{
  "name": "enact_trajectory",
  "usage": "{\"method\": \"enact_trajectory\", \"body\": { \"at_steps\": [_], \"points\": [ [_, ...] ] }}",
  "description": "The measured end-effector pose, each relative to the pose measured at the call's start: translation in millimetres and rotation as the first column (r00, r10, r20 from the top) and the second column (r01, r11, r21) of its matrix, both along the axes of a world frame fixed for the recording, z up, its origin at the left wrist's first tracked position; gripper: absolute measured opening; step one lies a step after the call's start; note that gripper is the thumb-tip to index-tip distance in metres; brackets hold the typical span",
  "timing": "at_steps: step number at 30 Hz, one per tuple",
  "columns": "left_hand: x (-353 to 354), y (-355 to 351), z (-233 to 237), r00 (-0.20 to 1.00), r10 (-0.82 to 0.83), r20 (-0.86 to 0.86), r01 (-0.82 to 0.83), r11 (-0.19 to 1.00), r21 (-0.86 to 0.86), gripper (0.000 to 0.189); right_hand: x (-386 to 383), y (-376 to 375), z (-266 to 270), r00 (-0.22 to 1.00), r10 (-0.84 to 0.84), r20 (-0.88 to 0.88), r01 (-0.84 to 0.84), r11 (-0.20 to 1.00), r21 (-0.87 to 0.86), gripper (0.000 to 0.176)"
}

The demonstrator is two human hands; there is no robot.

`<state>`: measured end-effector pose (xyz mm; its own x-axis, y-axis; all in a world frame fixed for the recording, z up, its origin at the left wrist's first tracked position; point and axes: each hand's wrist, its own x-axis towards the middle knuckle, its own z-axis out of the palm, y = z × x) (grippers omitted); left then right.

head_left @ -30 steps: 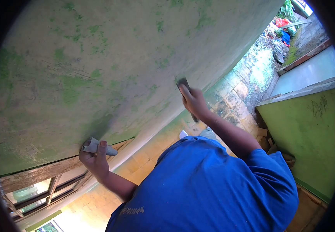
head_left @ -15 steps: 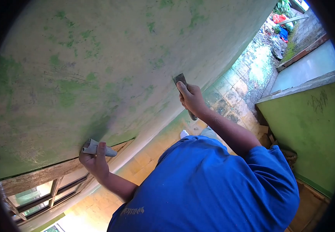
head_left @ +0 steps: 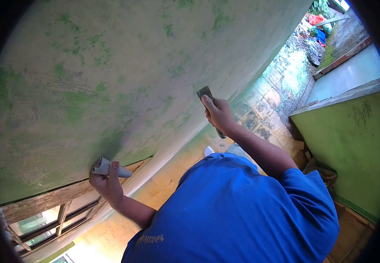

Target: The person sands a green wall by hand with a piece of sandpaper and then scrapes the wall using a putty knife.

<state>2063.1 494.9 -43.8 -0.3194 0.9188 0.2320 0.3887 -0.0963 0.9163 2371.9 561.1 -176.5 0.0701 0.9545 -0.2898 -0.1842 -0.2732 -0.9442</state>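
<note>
Weathered wood of the window frame (head_left: 45, 199) at the near left gives the left hand (head_left: 106, 182) a brace, its fingers closed round a folded grey sheet (head_left: 111, 168) kept where the frame meets the green-stained wall (head_left: 111, 65). Farther right, the right hand (head_left: 219, 116) grips a scraper (head_left: 206, 94), forefinger laid along it, apparently to press the blade flat to the wall. Since a second ago the scraper has barely shifted and the left hand has stayed put.

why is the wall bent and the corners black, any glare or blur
Head view: the fisheye lens bows the green-stained wall and rings the frame black; daylight blows out the floor at the lower left; the right hand on the scraper and the left hand on the grey roll look sharp, no motion blur.
</note>
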Motion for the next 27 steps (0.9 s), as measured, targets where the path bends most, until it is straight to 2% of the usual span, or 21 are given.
{"method": "enact_trajectory", "body": {
  "at_steps": [1, 2, 4, 7, 8, 10, 14, 16, 19, 20, 22, 24, 27],
  "points": [
    [0, 0, 1, 1.0, -0.003, -0.001, 0.003, 1.0, 0.003, 0.019, 1, -4, -2, 0.996, -0.002, 0.085, -0.001, 1.0, 0.031, 0.048],
    [1, 0, 2, 0.999, -0.028, -0.026, 0.028, 1.0, 0.013, 0.019, 2, -10, -9, 0.996, -0.004, 0.084, 0.001, 0.999, 0.036, 0.048],
    [2, 0, 4, 0.998, -0.047, -0.049, 0.048, 0.999, 0.026, 0.019, 4, -20, -25, 0.987, 0.034, 0.156, -0.022, 0.997, -0.079, 0.052],
    [4, 1, 3, 0.998, -0.062, -0.021, 0.064, 0.996, 0.056, 0.019, 1, 5, -16, 0.986, 0.004, 0.166, -0.005, 1.0, 0.0, 0.051],
    [4, 0, 3, 0.999, -0.046, -0.026, 0.047, 0.998, 0.047, 0.019, -1, 7, -10, 0.986, 0.003, 0.165, -0.002, 1.0, -0.005, 0.051],
    [3, 2, 2, 0.999, -0.04, -0.036, 0.042, 0.998, 0.04, 0.019, -4, 10, 0, 0.996, -0.014, -0.086, 0.014, 1.0, 0.005, 0.048],
    [5, 0, 4, 1.0, -0.014, -0.019, 0.014, 0.999, 0.032, 0.019, 6, -5, -7, 1.0, -0.006, 0.007, 0.006, 1.0, -0.009, 0.049],
    [3, 1, 3, 1.0, -0.002, -0.02, 0.002, 0.999, 0.04, 0.018, 6, -17, -15, 0.99, 0.027, 0.138, -0.018, 0.998, -0.068, 0.05],
    [-1, 2, 0, 0.998, -0.036, -0.052, 0.039, 0.997, 0.06, 0.018, 0, -1, -5, 0.981, 0.03, 0.194, -0.033, 0.999, 0.012, 0.05],
    [1, 1, 2, 0.998, -0.037, -0.049, 0.039, 0.998, 0.04, 0.019, -3, 5, 4, 0.981, 0.028, 0.194, -0.03, 1.0, 0.007, 0.05],
    [2, 0, 4, 0.998, -0.045, -0.051, 0.046, 0.999, 0.017, 0.019, -9, 13, 21, 1.0, -0.01, -0.026, 0.012, 0.997, 0.074, 0.05],
    [3, 0, 3, 0.999, -0.008, -0.039, 0.009, 1.0, 0.026, 0.019, -3, 9, 20, 1.0, -0.007, 0.005, 0.007, 0.998, 0.063, 0.05],
    [1, 0, 1, 0.999, -0.04, -0.021, 0.041, 0.999, 0.02, 0.019, 4, -12, 5, 0.997, -0.01, 0.072, 0.01, 1.0, 0.009, 0.051]
  ]
}}
